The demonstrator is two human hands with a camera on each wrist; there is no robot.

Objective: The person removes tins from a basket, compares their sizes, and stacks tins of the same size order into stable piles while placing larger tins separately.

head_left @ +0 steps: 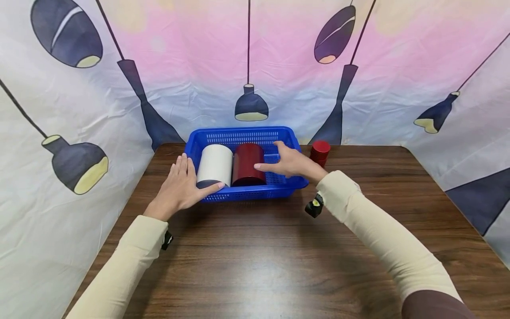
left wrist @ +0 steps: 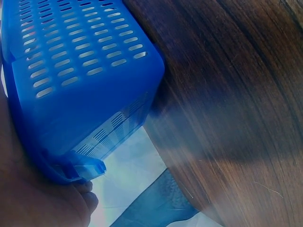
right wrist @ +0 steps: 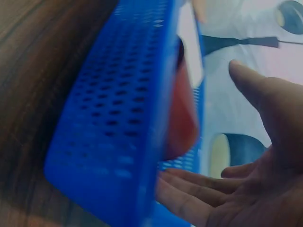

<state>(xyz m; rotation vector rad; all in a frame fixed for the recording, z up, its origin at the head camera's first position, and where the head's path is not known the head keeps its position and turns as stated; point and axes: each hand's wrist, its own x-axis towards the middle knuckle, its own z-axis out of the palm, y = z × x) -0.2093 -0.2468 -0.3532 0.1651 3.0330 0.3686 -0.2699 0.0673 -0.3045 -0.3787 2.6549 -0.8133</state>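
Note:
A blue plastic basket (head_left: 255, 193) with slotted walls stands at the back of the table. Inside it a white cylinder (head_left: 216, 160) lies on the left, beside a dark red cylinder (head_left: 249, 160). My left hand (head_left: 179, 186) rests at the basket's front left corner, fingers straight along the left rim and thumb stretched over the front rim. Over the basket's right part reaches my right hand (head_left: 292, 163), its fingers spread and the thumb tip close to the red cylinder. In the right wrist view this hand (right wrist: 265, 156) has nothing in its grasp.
Just right of the basket stands a small red cylindrical object (head_left: 320, 150), partly behind my right wrist. A printed cloth backdrop (head_left: 211, 71) with lamp drawings hangs behind the brown wooden table (head_left: 247, 257). Small black devices are worn under both wrists.

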